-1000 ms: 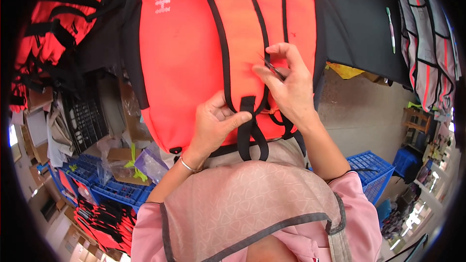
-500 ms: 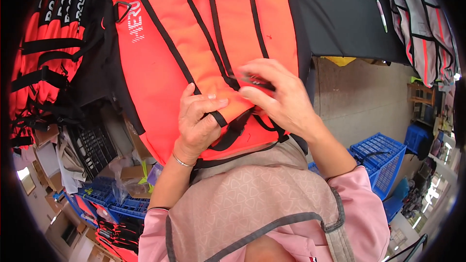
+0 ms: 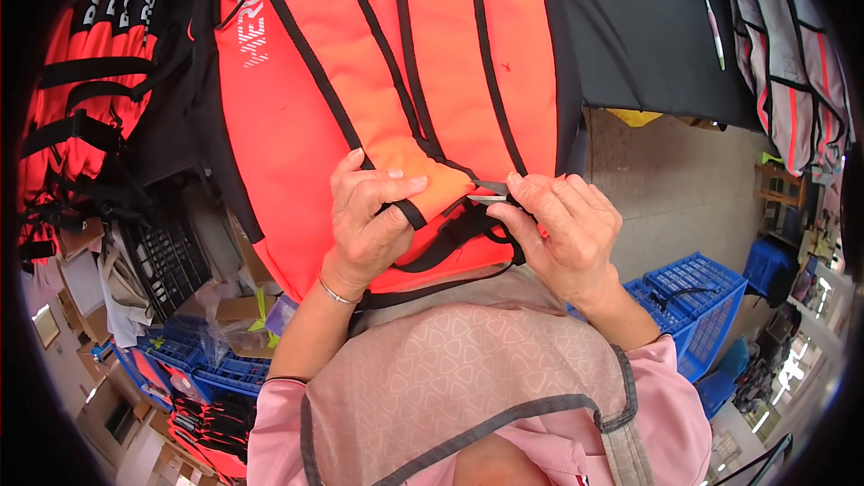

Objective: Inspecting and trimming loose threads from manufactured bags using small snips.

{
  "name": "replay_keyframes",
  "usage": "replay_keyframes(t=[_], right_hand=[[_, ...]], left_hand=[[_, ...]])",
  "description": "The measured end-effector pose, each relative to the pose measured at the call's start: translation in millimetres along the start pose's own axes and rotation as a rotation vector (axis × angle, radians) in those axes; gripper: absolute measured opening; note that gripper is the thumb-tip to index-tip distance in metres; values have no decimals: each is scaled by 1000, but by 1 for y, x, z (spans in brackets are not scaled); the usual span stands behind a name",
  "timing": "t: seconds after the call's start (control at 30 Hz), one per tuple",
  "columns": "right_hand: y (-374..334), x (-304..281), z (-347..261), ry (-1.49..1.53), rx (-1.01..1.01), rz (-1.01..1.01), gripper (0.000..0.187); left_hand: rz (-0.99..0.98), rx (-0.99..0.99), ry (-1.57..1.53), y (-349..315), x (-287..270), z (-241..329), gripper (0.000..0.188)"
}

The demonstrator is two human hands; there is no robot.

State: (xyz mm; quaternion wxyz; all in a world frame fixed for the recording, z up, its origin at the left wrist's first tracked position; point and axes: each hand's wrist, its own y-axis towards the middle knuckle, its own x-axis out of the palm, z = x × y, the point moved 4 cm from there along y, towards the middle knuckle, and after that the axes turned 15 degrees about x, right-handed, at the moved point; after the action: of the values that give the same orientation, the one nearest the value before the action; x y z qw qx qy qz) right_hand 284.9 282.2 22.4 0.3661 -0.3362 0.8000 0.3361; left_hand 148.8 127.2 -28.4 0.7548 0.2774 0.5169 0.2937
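Black-covered worktop (image 3: 648, 45) behind, grey floor (image 3: 661, 171) showing at right. Left grip (image 3: 371, 216) closed, pinching the folded lower end of the orange shoulder strap (image 3: 349, 54). Right grip (image 3: 569, 232) closed on small metal snips (image 3: 489, 200), blades slightly apart, tips at the strap's edge.

Main risk: nicked strap fabric or black binding (image 3: 411, 213) if the tips slip or the fold shifts. Left fingertips (image 3: 416, 184) are near the blades, so a slip might catch skin too. Black webbing (image 3: 459, 229) bunched just below could stray between the blades.

Strap end sits inside the left grip, just left of the right one; strap runs up over the red backpack (image 3: 279, 144). Further out: blue crate (image 3: 715, 328) lower right, toothbrush (image 3: 714, 27) on the worktop, upper right.
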Motion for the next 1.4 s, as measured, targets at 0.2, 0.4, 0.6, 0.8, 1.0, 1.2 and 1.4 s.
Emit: replay_keyframes(t=[0.2, 0.4, 0.6, 0.8, 1.0, 1.2, 1.4], right_hand=[[1, 2, -4, -39, -38, 6, 39], [-1, 3, -4, -54, -44, -8, 37], [1, 2, -6, -71, -68, -16, 36], [8, 4, -3, 11, -67, -135, 29], [10, 28, 12, 1049, 964, -585, 19], [20, 4, 4, 322, 233, -139, 24], [19, 6, -3, 197, 88, -97, 27]], left_hand=[[8, 4, -29, -3, -1, -2, 25], [12, 4, -40, -3, 0, -2, 26], [6, 9, -28, -4, 1, -2, 27], [-27, -1, -6, -3, 1, -2, 26], [79, -82, -77, 2, 3, -9, 32], [88, -214, -85, 7, -1, -8, 23], [76, -192, -87, 6, -1, -9, 22]])
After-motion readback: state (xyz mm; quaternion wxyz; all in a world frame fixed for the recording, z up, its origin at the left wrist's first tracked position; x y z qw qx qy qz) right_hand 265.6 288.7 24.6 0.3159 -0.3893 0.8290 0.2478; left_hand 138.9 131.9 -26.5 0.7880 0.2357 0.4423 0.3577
